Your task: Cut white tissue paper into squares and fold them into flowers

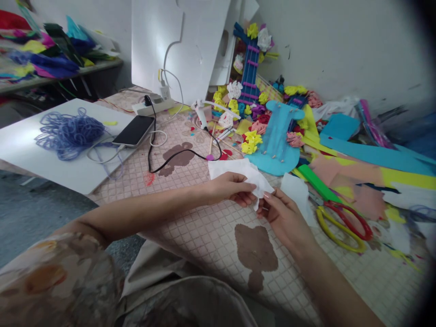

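Note:
Over the patterned tablecloth, both hands pinch a white piece of crepe paper [250, 175]. My left hand [233, 187] has its thumb pressed on the paper from the left side, fingers curled beneath. My right hand [281, 211] grips the paper's lower right edge between thumb and fingertips. Another white paper piece [295, 193] lies just behind my right hand. Scissors with red and yellow handles [344, 227] rest to the right of it. A light blue guitar-shaped piece [277, 145] stands or leans beyond the hands, among crumpled paper flowers [251, 141].
A phone [133, 131] with cables and purple yarn [70, 133] lie on a white board [76, 175] at left. A white glue gun [200, 113] stands near a power strip [151, 106]. Coloured paper strips [381, 156] spread across the right.

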`<action>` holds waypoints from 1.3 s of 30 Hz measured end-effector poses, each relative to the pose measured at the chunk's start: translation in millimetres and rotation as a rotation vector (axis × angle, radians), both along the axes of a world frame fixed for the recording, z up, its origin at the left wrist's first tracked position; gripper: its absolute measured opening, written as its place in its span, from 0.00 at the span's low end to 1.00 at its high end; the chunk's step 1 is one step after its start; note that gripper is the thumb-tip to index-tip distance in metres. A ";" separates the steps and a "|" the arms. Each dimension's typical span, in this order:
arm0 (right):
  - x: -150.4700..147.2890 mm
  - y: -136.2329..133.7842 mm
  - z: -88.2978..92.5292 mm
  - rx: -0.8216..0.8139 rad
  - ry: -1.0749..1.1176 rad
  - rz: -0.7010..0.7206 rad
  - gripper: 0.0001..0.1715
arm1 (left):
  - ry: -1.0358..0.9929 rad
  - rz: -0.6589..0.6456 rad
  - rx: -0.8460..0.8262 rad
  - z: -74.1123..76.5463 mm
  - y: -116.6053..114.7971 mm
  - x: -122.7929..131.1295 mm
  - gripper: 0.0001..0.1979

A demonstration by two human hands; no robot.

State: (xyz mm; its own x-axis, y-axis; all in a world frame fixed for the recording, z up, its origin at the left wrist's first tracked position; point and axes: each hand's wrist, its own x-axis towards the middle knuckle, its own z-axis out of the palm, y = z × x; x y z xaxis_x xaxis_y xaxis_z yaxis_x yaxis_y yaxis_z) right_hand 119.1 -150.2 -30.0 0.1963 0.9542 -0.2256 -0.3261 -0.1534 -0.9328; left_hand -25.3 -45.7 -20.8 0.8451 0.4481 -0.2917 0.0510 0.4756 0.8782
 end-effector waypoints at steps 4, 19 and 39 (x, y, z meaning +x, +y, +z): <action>-4.7 -1.7 -1.8 0.074 -0.131 0.000 0.05 | 0.083 -0.027 0.157 3.5 -4.3 -0.2 0.19; -0.1 2.9 -1.0 -0.017 0.075 -0.050 0.05 | -0.011 -0.011 0.284 1.3 -6.0 0.0 0.12; -2.1 -1.9 2.3 -0.006 -0.078 0.016 0.05 | -0.030 0.021 0.318 0.0 -6.8 0.8 0.12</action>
